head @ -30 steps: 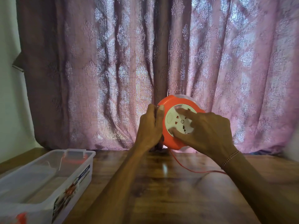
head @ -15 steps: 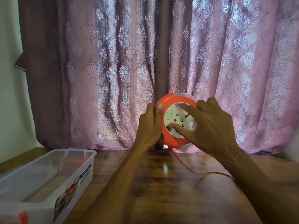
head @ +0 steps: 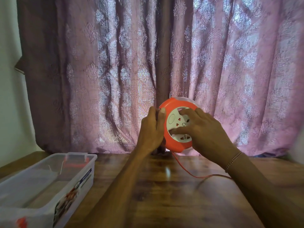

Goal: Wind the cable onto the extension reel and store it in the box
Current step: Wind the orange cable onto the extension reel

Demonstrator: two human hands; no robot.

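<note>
An orange extension reel (head: pixel 171 105) with a white socket face (head: pixel 175 121) is held upright above the far edge of the wooden table (head: pixel 164 198). My left hand (head: pixel 152 130) grips its left rim. My right hand (head: pixel 203 129) lies over the socket face, fingers spread across it and thumb along the lower part. A thin orange cable (head: pixel 189 171) drops from the bottom of the reel, runs right across the table and passes under my right forearm. A clear plastic box (head: pixel 70 183) with orange clips stands open at the left.
A pink patterned curtain (head: pixel 115 71) hangs right behind the reel along the table's back edge. A white wall (head: pixel 8 96) is at the far left. The box reaches the table's near left corner.
My right hand has shifted on the socket face, which has turned. The loose cable on the table has changed its curve. My left hand stays on the rim.
</note>
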